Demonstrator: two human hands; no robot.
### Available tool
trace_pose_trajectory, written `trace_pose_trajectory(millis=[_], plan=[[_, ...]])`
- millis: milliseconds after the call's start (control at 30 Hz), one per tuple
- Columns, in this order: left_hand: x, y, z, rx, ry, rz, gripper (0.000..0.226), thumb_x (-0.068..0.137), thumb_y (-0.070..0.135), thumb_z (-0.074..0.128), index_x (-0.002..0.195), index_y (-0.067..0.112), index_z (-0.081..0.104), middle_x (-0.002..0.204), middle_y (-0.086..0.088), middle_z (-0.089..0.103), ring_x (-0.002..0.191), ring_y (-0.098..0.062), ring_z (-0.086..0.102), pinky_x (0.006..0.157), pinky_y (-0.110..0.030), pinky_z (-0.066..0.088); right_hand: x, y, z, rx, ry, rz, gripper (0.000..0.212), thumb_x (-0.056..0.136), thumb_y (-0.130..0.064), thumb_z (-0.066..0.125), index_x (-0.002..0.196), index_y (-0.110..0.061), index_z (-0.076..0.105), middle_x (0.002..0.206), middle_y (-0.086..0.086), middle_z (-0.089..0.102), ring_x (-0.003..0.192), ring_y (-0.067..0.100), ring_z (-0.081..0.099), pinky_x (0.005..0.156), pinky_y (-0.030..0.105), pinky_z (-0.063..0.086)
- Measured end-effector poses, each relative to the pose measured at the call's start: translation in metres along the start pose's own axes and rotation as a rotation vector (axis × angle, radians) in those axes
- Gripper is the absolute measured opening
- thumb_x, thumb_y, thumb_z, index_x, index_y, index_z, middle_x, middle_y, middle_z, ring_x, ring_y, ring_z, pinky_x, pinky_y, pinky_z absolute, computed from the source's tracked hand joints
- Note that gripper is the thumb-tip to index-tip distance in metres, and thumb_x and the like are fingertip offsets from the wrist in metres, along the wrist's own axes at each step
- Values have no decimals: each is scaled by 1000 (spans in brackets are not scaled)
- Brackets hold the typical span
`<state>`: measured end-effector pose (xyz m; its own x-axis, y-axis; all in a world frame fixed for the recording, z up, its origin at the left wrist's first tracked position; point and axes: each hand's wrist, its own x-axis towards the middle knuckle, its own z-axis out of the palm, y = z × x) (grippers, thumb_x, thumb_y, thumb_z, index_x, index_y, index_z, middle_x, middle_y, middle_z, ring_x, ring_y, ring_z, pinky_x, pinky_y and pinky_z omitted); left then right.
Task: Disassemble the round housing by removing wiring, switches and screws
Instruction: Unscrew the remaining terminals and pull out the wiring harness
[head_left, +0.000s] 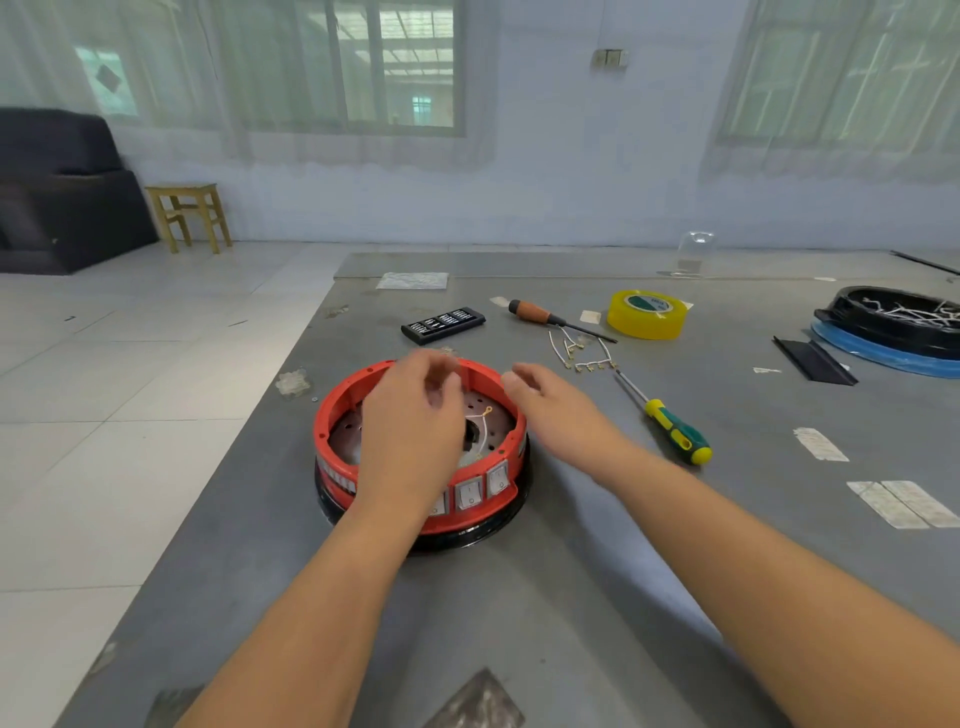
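Forearms reach in from the near edge; both hands over the red round housing (423, 452), partly stripped.

Head view: left hand (410, 421) hovers over the housing's open middle, fingers loosely curled, blurred; cannot tell whether it pinches anything. Right hand (556, 402) sits at the far right rim, fingers relaxed and apart, holding nothing visible. Housing sits on the grey table (571, 597) near its left edge, on a black base. Done, by my reading: a bundle of white wires (584, 356) lies loose on the table beyond it. Left: one white wire (484, 428) inside, and three white switches (470, 493) I can count in the front wall, one half-hidden by the wrist. Two screwdrivers: green-yellow (675, 434), orange-handled (540, 314). One yellow tape roll (647, 314), one bit case (443, 325).
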<state>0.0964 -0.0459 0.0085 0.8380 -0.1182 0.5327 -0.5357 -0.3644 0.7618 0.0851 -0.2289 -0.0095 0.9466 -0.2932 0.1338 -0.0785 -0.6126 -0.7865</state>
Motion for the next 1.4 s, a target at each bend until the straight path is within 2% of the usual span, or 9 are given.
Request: trace_pose_trajectory(millis=[167, 333, 500, 633, 800, 900, 1033, 1167, 1400], plan=[[-11, -3, -32, -162, 119, -42, 25, 100, 13, 59, 96, 36, 68, 94, 22, 70, 94, -1, 67, 79, -11, 48, -44, 1, 24, 80, 60, 50, 22, 99, -59, 43, 119, -52, 48, 100, -35, 57, 92, -14, 55, 73, 9, 35], [-34, -33, -50, 245, 112, -238, 37, 94, 29, 64, 131, 26, 58, 137, 1, 54, 136, -30, 40, 116, -50, 34, -60, -6, 33, 135, 166, 97, 40, 94, -61, 39, 84, -32, 64, 74, -31, 65, 75, -20, 57, 53, 7, 36], [-46, -52, -50, -127, 80, -545, 60, 99, 42, 63, 150, 19, 40, 144, -8, 55, 138, -31, 50, 118, -51, 40, -66, -4, 36, 175, 194, 51, 35, 92, -62, 37, 85, -46, 68, 78, -29, 68, 78, -19, 58, 53, 4, 37], [-47, -54, -51, -190, 84, -408, 40, 100, 36, 64, 137, 34, 49, 124, 14, 60, 119, -12, 60, 99, -34, 49, -68, -1, 31, 237, 176, 34, 46, 85, -75, 35, 111, -54, 66, 92, -29, 72, 90, -16, 61, 64, 4, 39], [-44, -59, -57, -254, 80, -186, 58, 99, 34, 69, 151, 41, 43, 144, 23, 57, 134, -4, 55, 113, -39, 47, -65, 0, 25, 447, 100, 23, 71, 77, -83, 48, 144, -64, 35, 133, -21, 62, 120, 5, 60, 96, 26, 52], [-41, -57, -59, -274, 59, -95, 73, 94, 43, 71, 157, 45, 33, 153, 26, 47, 144, -3, 45, 121, -43, 40, -66, 2, 22, 717, 2, -11, 60, 82, -61, 67, 138, -64, 45, 105, -5, 74, 97, 17, 73, 82, 33, 61], [-40, -53, -55, -204, 33, -81, 79, 96, 51, 70, 155, 62, 19, 165, 28, 28, 155, -2, 25, 127, -44, 27, -66, 4, 22, 970, 26, -45, 53, 98, -21, 66, 140, -50, 52, 105, 7, 74, 83, 19, 66, 84, 42, 61], [-52, -45, -41, -497, -31, -343, 92, 85, 55, 75, 159, 54, 20, 140, 38, 55, 126, 1, 59, 116, -40, 44, -61, 5, 29, 1093, 65, -1, 69, 98, -11, 64, 152, -46, 38, 117, 11, 73, 94, 25, 67, 96, 50, 57], [-58, -33, -17, -1140, -184, -713, 47, 96, 16, 71, 140, 5, 57, 127, -17, 74, 116, -32, 73, 95, -40, 60, -56, 9, 44, 1250, 107, 68, 88, 95, -12, 69, 158, -44, 16, 126, 7, 71, 110, 22, 71, 100, 46, 54]])
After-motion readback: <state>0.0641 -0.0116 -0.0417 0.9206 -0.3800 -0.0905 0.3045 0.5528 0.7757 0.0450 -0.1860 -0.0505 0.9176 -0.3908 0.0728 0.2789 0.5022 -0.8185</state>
